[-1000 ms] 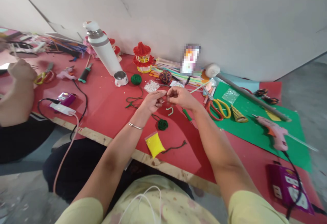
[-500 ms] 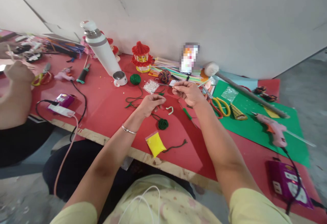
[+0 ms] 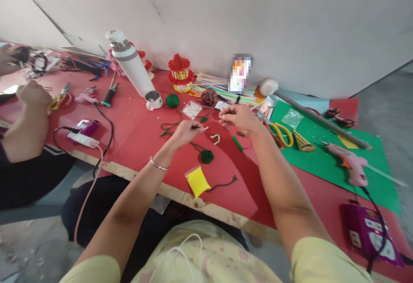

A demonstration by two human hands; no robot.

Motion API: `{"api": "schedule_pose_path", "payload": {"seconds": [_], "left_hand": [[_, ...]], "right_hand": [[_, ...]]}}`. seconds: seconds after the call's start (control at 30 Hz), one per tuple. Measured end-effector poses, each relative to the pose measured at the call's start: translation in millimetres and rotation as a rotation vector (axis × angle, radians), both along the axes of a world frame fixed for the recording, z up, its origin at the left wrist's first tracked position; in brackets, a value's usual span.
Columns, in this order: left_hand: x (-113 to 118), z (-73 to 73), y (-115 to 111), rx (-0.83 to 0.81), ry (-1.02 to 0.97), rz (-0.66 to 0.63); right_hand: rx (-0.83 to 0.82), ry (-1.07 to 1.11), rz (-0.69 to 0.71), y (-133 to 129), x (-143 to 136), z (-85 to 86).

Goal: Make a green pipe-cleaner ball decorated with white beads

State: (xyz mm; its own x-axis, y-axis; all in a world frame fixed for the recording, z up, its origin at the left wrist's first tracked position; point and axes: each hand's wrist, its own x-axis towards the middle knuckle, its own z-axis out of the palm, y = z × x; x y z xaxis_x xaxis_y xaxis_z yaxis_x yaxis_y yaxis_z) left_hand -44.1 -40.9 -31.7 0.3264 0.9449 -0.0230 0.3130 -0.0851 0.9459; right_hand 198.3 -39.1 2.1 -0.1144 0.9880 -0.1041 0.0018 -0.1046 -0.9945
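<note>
My left hand (image 3: 187, 133), a bangle on its wrist, is closed in a pinch above the red table. A tiny pale tip shows at its fingertips, too small to name. Opposite it, my right hand (image 3: 240, 117) pinches too, and what it holds cannot be made out. Below the right hand lie a green-handled tool (image 3: 238, 143) and a thin orange-red strand (image 3: 249, 142). Between the hands rests a bent pale strip (image 3: 215, 138). Close by are a coiled dark green yarn rosette (image 3: 207, 156), a bag of white beads (image 3: 192, 109) and a yellow packet (image 3: 198, 181).
A white flask (image 3: 130, 66), a steel cup (image 3: 153, 100), a red-and-yellow lantern-like craft (image 3: 180, 73) and a propped phone (image 3: 240, 74) stand at the back. Right are yellow-and-red scissors (image 3: 283, 134) and a pink glue gun (image 3: 346, 162). A co-worker's arm (image 3: 30, 119) is at left.
My left hand has shifted slightly left, so the gap between my hands is wider. The orange-red strand beneath my right hand shows more. The whole view has slid a little.
</note>
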Motion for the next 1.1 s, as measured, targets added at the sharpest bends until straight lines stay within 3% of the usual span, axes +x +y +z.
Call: {"api": "schedule_pose_path", "payload": {"seconds": [0.13, 0.23, 0.3, 0.4, 0.47, 0.53, 0.63, 0.7, 0.8, 0.9, 1.0, 1.1], "left_hand": [[12, 9.0, -5, -0.089, -0.128, 0.054], [28, 9.6, -9, -0.268, -0.378, -0.127], [35, 4.7, -11, -0.321, -0.415, -0.184], [35, -5.4, -9, -0.223, -0.255, -0.093], [27, -10.4, -4, -0.067, -0.075, -0.070], [16, -13.2, 6, 0.117, 0.099, -0.076], [-4, -16.7, 30, 0.350, 0.251, 0.183], [-14, -20.0, 50, 0.459, 0.310, 0.335], [-20, -24.5, 78, 0.554, 0.366, 0.396], [-20, -24.1, 100, 0.586, 0.463, 0.379], [-16, -18.2, 114, 0.486, 0.699, 0.296], [-13, -11.2, 122, 0.357, 0.961, 0.202]], "right_hand": [[-0.014, 0.103, 0.001, -4, -14, 6.2], [-0.065, 0.254, -0.022, -4, -21, 8.7], [-0.073, 0.297, -0.054, -2, -19, 7.1], [-0.060, 0.236, -0.065, 1, -8, 1.8], [-0.060, 0.055, -0.004, 2, 2, -1.1], [-0.030, -0.270, 0.074, 1, 9, -1.2], [0.127, -0.865, 0.015, -5, 7, 3.5], [0.250, -1.084, -0.045, -9, -5, 5.8], [0.404, -1.082, 0.085, -9, -33, -1.1], [0.553, -1.102, 0.153, -2, -63, -20.1], [0.627, -1.180, 0.281, 7, -79, -39.1], [0.646, -1.230, 0.326, 12, -79, -49.8]]}}
